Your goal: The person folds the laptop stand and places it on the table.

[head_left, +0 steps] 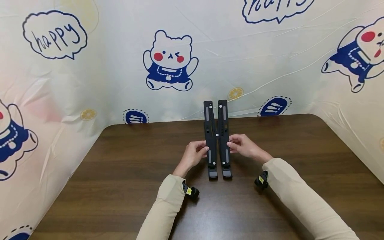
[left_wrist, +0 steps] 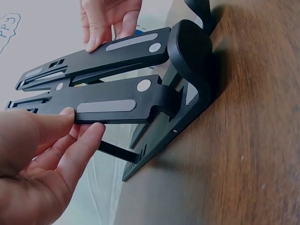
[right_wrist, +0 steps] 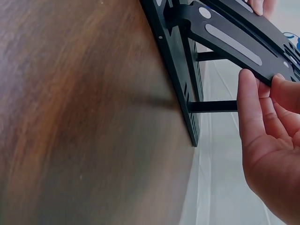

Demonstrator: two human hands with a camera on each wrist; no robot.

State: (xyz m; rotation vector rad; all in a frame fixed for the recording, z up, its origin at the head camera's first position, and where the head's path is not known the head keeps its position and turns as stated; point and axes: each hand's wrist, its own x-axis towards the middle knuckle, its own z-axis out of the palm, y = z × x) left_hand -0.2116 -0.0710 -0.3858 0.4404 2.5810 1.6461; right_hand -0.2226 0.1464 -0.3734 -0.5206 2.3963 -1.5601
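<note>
A black folding laptop stand [head_left: 212, 146] rises from the middle of the wooden table, its two long arms nearly side by side and joined at a pivot. Grey pads and round white dots mark the arms, and hooked lips [head_left: 213, 174] sit at the near ends. My left hand [head_left: 193, 154] pinches the outer edge of the left arm between thumb and fingers. On the opposite side, my right hand [head_left: 244, 145] pinches the right arm likewise. In the left wrist view, a thin support strut [left_wrist: 118, 152] props the upper arms above slotted base rails [left_wrist: 154, 147].
The brown wooden table [head_left: 120, 186] ends at a back edge just beyond the stand. A printed cloth [head_left: 225, 73] with bear drawings hangs behind and along both sides. Small black cameras are strapped at the left wrist [head_left: 192, 192] and the right wrist [head_left: 261, 181].
</note>
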